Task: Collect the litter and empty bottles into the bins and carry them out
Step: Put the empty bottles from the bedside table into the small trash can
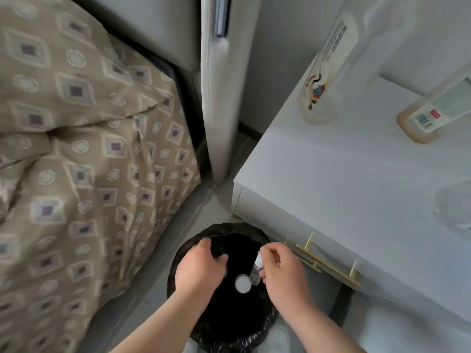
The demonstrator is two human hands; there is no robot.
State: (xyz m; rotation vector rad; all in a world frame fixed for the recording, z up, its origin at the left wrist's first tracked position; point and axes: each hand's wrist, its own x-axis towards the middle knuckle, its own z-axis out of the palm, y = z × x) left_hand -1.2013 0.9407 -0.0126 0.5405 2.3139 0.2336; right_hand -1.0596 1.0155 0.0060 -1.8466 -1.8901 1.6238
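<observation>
A white cabinet top [356, 174] fills the right of the view. On it, at 12 o'clock, rests a clear bottle with a colourful label [323, 80]. At 2 o'clock, apart from it, is a bottle holding amber liquid [433, 115]. A blurred clear object [456, 210] sits at the 4 o'clock edge. The grey floor [158, 263] carries a round bin [224, 327] with a black liner at 6 o'clock of the view. A bed at 9 o'clock bears a tan patterned quilt [76, 149].

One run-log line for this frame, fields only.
stage: binning | left hand: grips bin liner | right hand: holds small bottle above bin liner | nightstand: bottles uncollected
</observation>
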